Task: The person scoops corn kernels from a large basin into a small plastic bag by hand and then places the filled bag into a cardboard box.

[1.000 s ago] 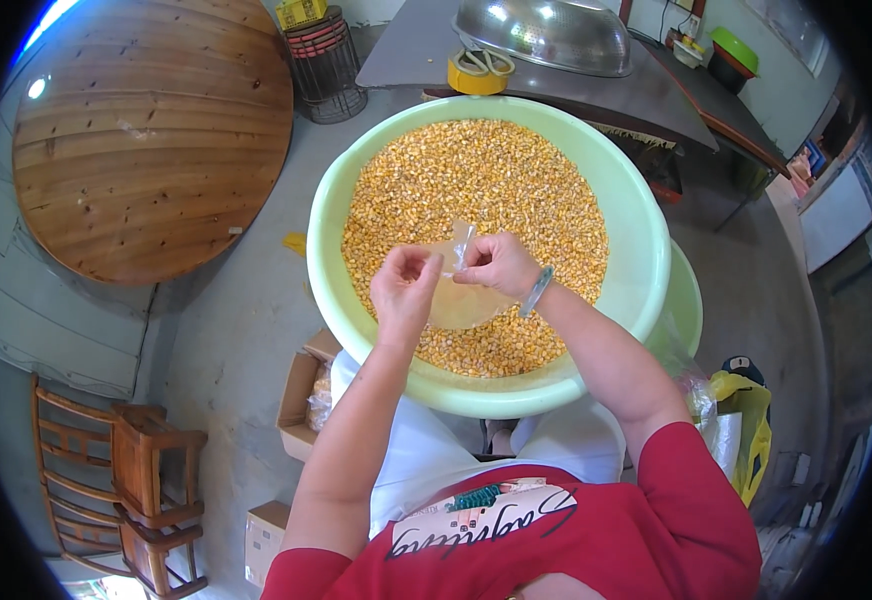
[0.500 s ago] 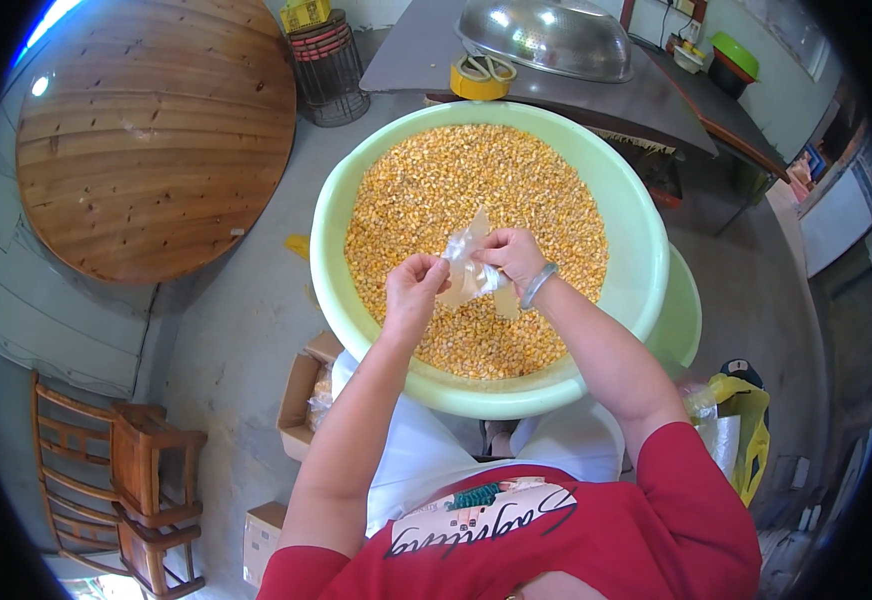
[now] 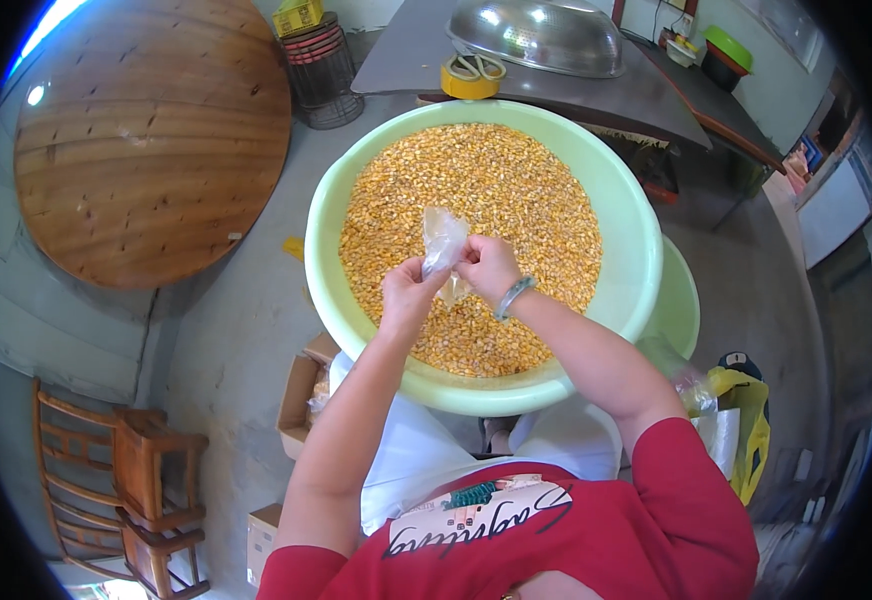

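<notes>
Looking down, we find the left hand (image 3: 409, 292) and the right hand (image 3: 489, 268) close together, both pinching a piece of translucent plastic film (image 3: 443, 238). We record the film above the yellow corn kernels (image 3: 476, 165) in a pale green basin (image 3: 632, 275), with a metal colander (image 3: 546, 38) on the grey desk (image 3: 396, 62) beyond.

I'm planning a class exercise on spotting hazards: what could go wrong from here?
1. The thin clear plastic, pinched by the left hand and right hand, could tear or slip onto the corn kernels below.
2. The yellow roll sits at the edge of the grey table, close to the rim of the green tub; a bump might knock it in.
</notes>
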A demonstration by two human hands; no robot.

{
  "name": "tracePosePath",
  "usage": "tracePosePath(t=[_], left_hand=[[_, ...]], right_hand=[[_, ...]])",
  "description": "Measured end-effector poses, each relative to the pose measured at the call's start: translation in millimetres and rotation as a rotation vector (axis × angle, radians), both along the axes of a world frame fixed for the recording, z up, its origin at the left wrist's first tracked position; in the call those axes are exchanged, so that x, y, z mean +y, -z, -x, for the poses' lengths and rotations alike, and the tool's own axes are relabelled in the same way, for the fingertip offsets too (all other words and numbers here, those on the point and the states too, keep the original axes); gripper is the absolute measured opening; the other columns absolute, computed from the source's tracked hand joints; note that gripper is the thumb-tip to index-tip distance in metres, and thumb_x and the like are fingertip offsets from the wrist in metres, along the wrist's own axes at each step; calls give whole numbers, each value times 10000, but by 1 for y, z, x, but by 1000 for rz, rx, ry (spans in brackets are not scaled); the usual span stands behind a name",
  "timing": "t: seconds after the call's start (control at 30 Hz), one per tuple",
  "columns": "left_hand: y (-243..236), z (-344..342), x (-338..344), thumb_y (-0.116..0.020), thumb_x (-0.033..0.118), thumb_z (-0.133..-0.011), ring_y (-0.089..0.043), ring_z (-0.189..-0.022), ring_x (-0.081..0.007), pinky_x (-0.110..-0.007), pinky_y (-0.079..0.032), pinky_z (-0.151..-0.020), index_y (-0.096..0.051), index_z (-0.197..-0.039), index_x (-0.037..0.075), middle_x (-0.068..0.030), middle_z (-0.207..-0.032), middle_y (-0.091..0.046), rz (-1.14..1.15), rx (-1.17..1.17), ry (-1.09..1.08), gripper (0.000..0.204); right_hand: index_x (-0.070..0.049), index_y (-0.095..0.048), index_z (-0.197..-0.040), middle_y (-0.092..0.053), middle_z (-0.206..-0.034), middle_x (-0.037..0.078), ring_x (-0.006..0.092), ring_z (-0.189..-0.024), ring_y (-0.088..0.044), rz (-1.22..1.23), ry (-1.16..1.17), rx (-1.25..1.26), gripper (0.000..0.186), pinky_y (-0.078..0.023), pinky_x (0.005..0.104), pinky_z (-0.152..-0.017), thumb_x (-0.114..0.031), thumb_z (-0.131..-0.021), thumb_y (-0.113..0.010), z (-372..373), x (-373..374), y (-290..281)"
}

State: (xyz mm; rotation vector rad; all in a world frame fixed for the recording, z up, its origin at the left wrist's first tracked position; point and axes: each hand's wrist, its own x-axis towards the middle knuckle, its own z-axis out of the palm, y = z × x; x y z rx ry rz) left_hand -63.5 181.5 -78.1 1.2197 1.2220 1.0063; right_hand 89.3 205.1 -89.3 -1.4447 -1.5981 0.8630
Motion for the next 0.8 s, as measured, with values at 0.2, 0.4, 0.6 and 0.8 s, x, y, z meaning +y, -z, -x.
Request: tracePosePath(t=[0.2, 0.4, 0.6, 0.8], left_hand=[[-12, -6, -4, -610, 95, -780, -565, -655, -103, -221, -450, -630, -540, -836, 50, -37, -773, -591, 152, -672, 53, 101], [-4, -8, -6, -601, 190, -765, -585, -596, -162, -287, -458, -576, -570, -800, 14, -114, -680, -615, -122, 395, -43, 182], [29, 4, 16, -548, 188, -798, -437, -493, -88, -240, -356, -458, -579, -773, 5, 1, -586, -497, -53, 135, -323, 187], [22, 4, 14, -556, 222, -776, -506, -535, -118, -283, -398, -497, -595, -715, -26, -61, -588, -553, -103, 222, -262, 258]], right_hand=[[-18, -613, -764, -623, -698, 95, 173, -592, -598, 164, 152, 187, 65, -485, 290, -571, -78, -744, -601, -9, 13, 13], [-12, -542, -888, -611, -762, 123, 195, -652, -611, 486, 178, 934, 114, -515, 308, -559, -3, -814, -457, -13, 3, -21], [-5, -552, -954, -568, -709, 73, 98, -539, -512, 405, -135, 774, 186, -461, 244, -509, -53, -775, -570, -5, -2, -12], [-45, -555, -980, -623, -771, 83, 222, -773, -603, -35, -213, 4, 344, -471, 316, -709, -209, -705, -681, 9, -12, -3]])
